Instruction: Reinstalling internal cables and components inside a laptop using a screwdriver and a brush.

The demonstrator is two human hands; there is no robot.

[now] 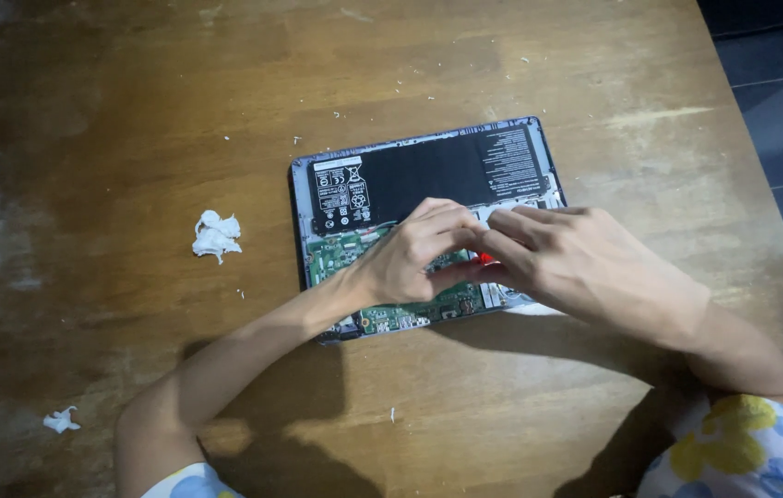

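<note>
An opened laptop (419, 175) lies bottom-up on the wooden table (133, 120), with its black battery at the far side and a green circuit board (391, 318) at the near side. Both my hands meet over the middle of the board. My left hand (414, 254) has its fingers curled together, touching my right hand (562, 258). A small red thing (485, 259) shows between the fingertips of the two hands. Which hand grips it is hidden.
A crumpled white tissue (215, 234) lies left of the laptop. A smaller white scrap (61, 420) sits near the table's front left. Small white crumbs dot the wood. The table's right edge borders a dark tiled floor (779, 83).
</note>
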